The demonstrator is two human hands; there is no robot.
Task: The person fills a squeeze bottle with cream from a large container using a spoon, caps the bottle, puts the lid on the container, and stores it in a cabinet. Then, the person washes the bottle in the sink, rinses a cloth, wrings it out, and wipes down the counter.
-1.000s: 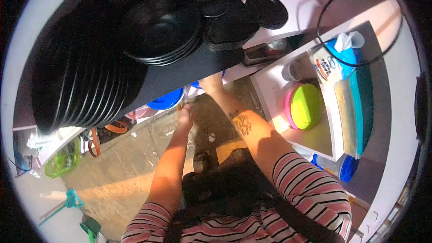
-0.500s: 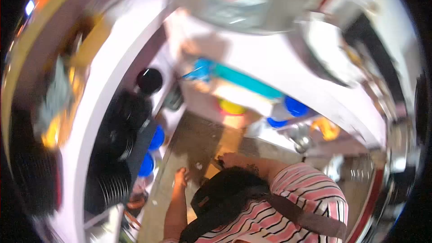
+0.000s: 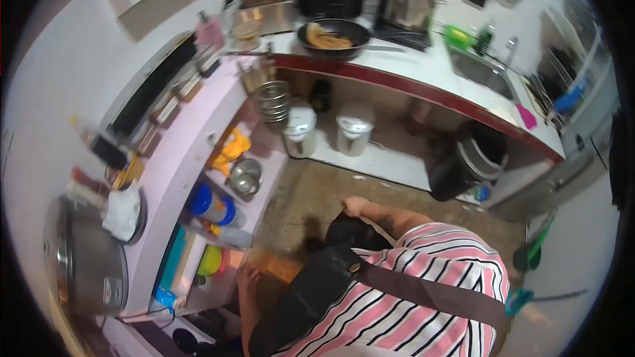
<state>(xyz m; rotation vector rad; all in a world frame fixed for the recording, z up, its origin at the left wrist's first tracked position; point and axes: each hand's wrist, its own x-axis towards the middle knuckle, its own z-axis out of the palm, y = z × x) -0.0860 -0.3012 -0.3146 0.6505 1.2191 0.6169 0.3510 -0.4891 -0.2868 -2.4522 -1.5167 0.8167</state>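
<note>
Near the lower shelf, my left hand [image 3: 248,277] hangs with its fingers apart and nothing in it. My right hand [image 3: 355,206] is closed at the upper edge of the black apron [image 3: 311,291], in front of my body. Brown floor [image 3: 304,188] lies beneath both hands. On the shelves to the left are blue-lidded containers [image 3: 213,206], metal bowls [image 3: 245,177], an orange cloth [image 3: 231,151] and a yellow-green container [image 3: 210,260].
Ahead, a counter [image 3: 397,79] bears a black pan [image 3: 333,38] with food, a large pot [image 3: 407,6] and a sink [image 3: 486,73]. Beneath it stand two white-bodied containers [image 3: 355,131] and a black bin [image 3: 466,162]. A big metal pot [image 3: 86,261] is at left.
The view has turned from the shelves toward the cooking counter and sink and become sharper. My right hand now shows closed at the apron's edge; my left hand is lower in view.
</note>
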